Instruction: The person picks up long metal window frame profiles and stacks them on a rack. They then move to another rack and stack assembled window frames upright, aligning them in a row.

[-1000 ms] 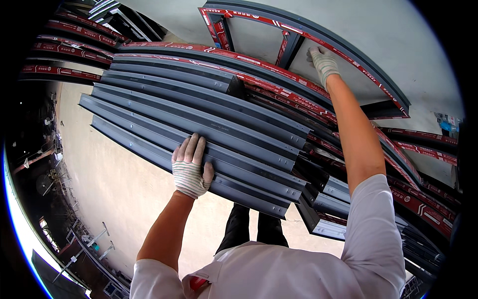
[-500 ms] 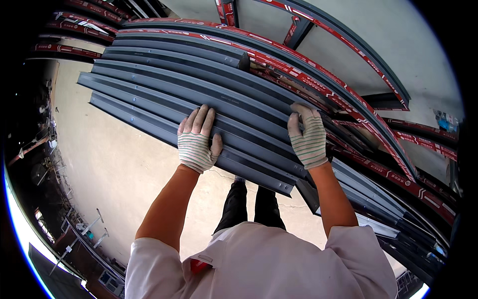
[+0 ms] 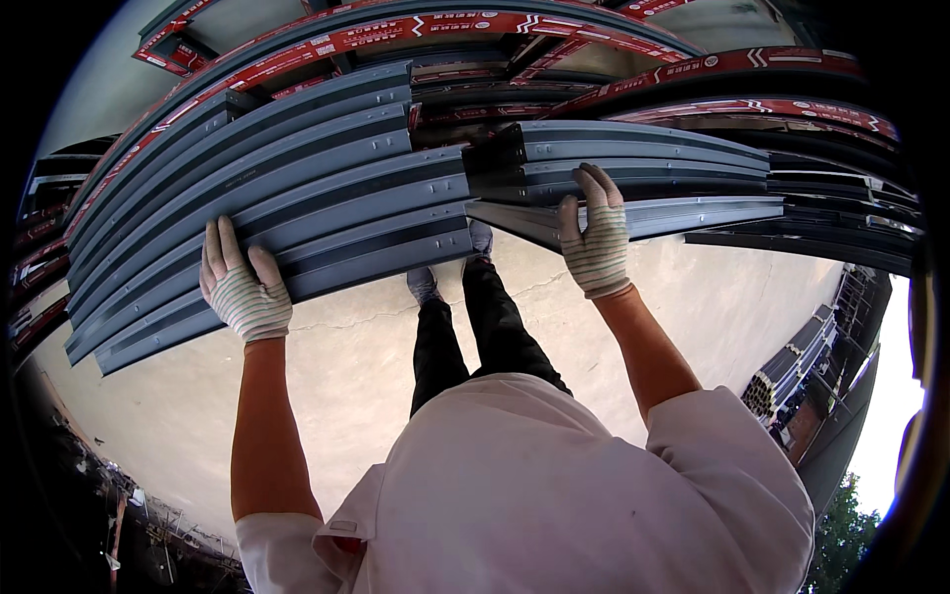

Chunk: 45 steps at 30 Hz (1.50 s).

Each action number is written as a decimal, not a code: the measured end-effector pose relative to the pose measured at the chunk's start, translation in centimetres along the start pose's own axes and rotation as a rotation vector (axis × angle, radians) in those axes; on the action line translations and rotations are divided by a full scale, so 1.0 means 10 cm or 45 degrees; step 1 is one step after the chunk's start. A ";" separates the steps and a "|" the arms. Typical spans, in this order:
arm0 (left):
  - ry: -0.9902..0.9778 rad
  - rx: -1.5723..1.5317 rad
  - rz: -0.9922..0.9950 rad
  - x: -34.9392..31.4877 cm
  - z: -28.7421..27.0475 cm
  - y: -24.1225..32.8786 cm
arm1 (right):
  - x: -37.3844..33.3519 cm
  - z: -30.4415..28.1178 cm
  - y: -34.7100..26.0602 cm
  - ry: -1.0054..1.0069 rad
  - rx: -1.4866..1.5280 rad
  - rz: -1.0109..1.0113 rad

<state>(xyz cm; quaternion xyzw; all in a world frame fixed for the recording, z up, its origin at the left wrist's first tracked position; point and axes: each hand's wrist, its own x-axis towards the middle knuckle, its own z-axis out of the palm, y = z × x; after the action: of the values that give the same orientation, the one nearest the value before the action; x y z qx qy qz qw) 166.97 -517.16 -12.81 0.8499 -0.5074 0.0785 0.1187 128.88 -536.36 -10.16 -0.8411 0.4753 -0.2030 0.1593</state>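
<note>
My left hand [image 3: 244, 282], in a striped knit glove, lies on the near part of a stack of long dark grey metal profiles [image 3: 341, 203]. Its thumb stands apart from the outstretched fingers. Over the left end of a second group of grey profiles [image 3: 683, 213] is my right hand [image 3: 597, 233], gloved the same way. The right fingers point away from me, slightly bent, with the thumb apart. Both hands appear to touch the metal without wrapping round it, though the fingertips' contact is partly hidden. Small slots show near the profile ends.
Behind the profiles run rack beams [image 3: 366, 38] covered with red printed film. Dark lengths [image 3: 811, 247] extend at the right. Below is a pale, cracked floor [image 3: 396, 346], where my shoes [image 3: 424, 285] stand. A bundle of tubes [image 3: 792, 366] lies at the far right.
The view has swung to the right. My right hand has left the long stack and is now at the right-hand group of profiles. My left hand remains on the long stack.
</note>
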 end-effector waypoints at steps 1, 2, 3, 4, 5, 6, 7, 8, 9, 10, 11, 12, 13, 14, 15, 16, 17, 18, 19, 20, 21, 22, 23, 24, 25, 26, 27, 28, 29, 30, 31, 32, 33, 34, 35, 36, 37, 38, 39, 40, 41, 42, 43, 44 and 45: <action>0.006 0.004 0.007 -0.02 0.01 0.00 | -0.10 -0.05 0.27 0.038 -0.116 0.026; 0.015 0.004 0.012 -0.02 0.01 0.00 | -0.18 -0.08 0.51 0.075 -0.235 0.050; 0.006 0.013 0.014 -0.03 0.00 0.01 | -0.26 -0.10 0.70 0.062 -0.319 0.041; -0.001 0.017 0.003 -0.01 0.02 -0.01 | -0.26 -0.08 0.85 0.046 -0.395 0.022; -0.011 0.025 -0.011 0.01 0.04 -0.03 | -0.25 -0.03 0.94 0.067 -0.503 -0.105; -0.011 0.031 -0.020 0.01 0.06 -0.03 | -0.22 -0.03 0.94 0.039 -0.520 -0.095; -0.003 0.043 -0.020 -0.02 0.06 -0.03 | -0.21 -0.07 0.88 0.006 -0.539 -0.079; 0.007 0.030 -0.015 -0.03 0.06 -0.03 | -0.22 -0.09 0.86 -0.027 -0.557 -0.063; 0.022 0.014 -0.008 -0.01 0.06 0.00 | -0.20 -0.08 0.93 0.026 -0.512 -0.082; 0.038 -0.003 -0.002 0.00 0.06 0.02 | -0.22 -0.09 0.94 0.049 -0.505 -0.081; 0.015 0.034 0.014 -0.05 0.02 0.04 | -0.30 -0.11 0.92 0.039 -0.514 -0.065; 0.007 0.055 0.022 -0.05 0.02 0.04 | -0.30 -0.11 0.92 0.045 -0.524 -0.059; 0.009 0.055 0.024 -0.06 0.05 0.03 | -0.31 -0.10 0.96 0.030 -0.523 -0.056; 0.011 0.055 0.027 -0.06 0.07 0.02 | -0.31 -0.08 0.97 0.089 -0.532 -0.076; 0.002 0.054 0.024 -0.09 0.06 0.02 | -0.33 -0.09 0.97 0.096 -0.517 -0.075; 0.016 0.067 0.037 -0.10 0.06 0.02 | -0.34 -0.09 0.97 0.101 -0.502 -0.074; 0.027 0.067 0.036 -0.07 0.07 0.03 | -0.31 -0.09 1.00 0.112 -0.497 -0.076; 0.028 0.068 0.036 -0.08 0.07 0.04 | -0.30 -0.09 1.01 0.101 -0.477 -0.063; 0.030 0.060 0.035 -0.09 0.06 0.04 | -0.30 -0.10 1.00 0.101 -0.478 -0.058; 0.031 0.053 0.034 -0.09 0.06 0.05 | -0.30 -0.11 1.00 0.099 -0.478 -0.053; 0.034 0.052 0.033 -0.08 0.05 0.04 | -0.30 -0.12 0.98 0.107 -0.467 -0.043; 0.038 0.051 0.043 -0.08 0.05 0.05 | -0.30 -0.11 0.98 0.134 -0.459 -0.048; 0.042 0.050 0.052 -0.09 0.07 0.05 | -0.30 -0.13 1.00 0.133 -0.475 -0.049; 0.049 0.053 0.058 -0.09 0.08 0.04 | -0.29 -0.13 1.00 0.135 -0.485 -0.055; 0.049 0.044 0.056 -0.09 0.10 0.03 | -0.30 -0.14 1.00 0.134 -0.482 -0.051; 0.050 0.035 0.060 -0.09 0.09 0.03 | -0.31 -0.15 0.99 0.133 -0.479 -0.048; 0.053 0.022 0.061 -0.09 0.08 0.05 | -0.31 -0.15 0.99 0.134 -0.481 -0.048; 0.055 0.009 0.062 -0.09 0.08 0.07 | -0.31 -0.13 1.01 0.146 -0.480 -0.048; 0.053 0.021 0.052 -0.09 0.07 0.07 | -0.31 -0.12 1.02 0.158 -0.479 -0.049; 0.055 0.019 0.053 -0.10 0.07 0.07 | -0.31 -0.11 1.04 0.168 -0.481 -0.052; 0.057 0.018 0.053 -0.10 0.07 0.07 | -0.31 -0.11 1.03 0.171 -0.471 -0.051; 0.058 0.017 0.053 -0.10 0.08 0.07 | -0.32 -0.12 1.03 0.167 -0.469 -0.049; 0.058 0.024 0.060 -0.11 0.08 0.06 | -0.32 -0.12 1.03 0.163 -0.467 -0.048; 0.057 0.032 0.066 -0.11 0.09 0.06 | -0.32 -0.13 1.03 0.158 -0.466 -0.047; 0.056 0.041 0.072 -0.10 0.10 0.05 | -0.33 -0.12 1.04 0.155 -0.464 -0.045; 0.061 0.034 0.071 -0.11 0.10 0.05 | -0.33 -0.12 1.05 0.157 -0.462 -0.049; 0.067 0.027 0.071 -0.11 0.09 0.05 | -0.32 -0.12 1.05 0.159 -0.461 -0.053; 0.073 0.020 0.070 -0.12 0.08 0.05 | -0.32 -0.12 1.03 0.155 -0.464 -0.053; 0.069 0.024 0.067 -0.12 0.09 0.04 | -0.33 -0.13 1.02 0.148 -0.470 -0.050; 0.065 0.029 0.063 -0.12 0.09 0.04 | -0.32 -0.14 1.01 0.141 -0.476 -0.048; 0.062 0.034 0.059 -0.11 0.09 0.03 | -0.31 -0.13 1.01 0.125 -0.458 -0.036; 0.056 0.031 0.057 -0.10 0.09 0.04 | -0.31 -0.13 1.01 0.126 -0.460 -0.035; 0.052 0.029 0.054 -0.10 0.09 0.05 | -0.30 -0.13 1.02 0.127 -0.461 -0.035; 0.048 0.027 0.051 -0.09 0.08 0.05 | -0.30 -0.13 1.01 0.128 -0.463 -0.036; 0.043 0.026 0.041 -0.08 0.08 0.06 | -0.28 -0.14 1.01 0.127 -0.465 -0.035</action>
<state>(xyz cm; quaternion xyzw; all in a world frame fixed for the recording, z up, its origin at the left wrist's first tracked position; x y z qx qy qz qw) 166.04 -516.97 -13.68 0.8414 -0.5180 0.0997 0.1173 119.46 -539.05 -14.19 -0.8512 0.5002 -0.1570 -0.0227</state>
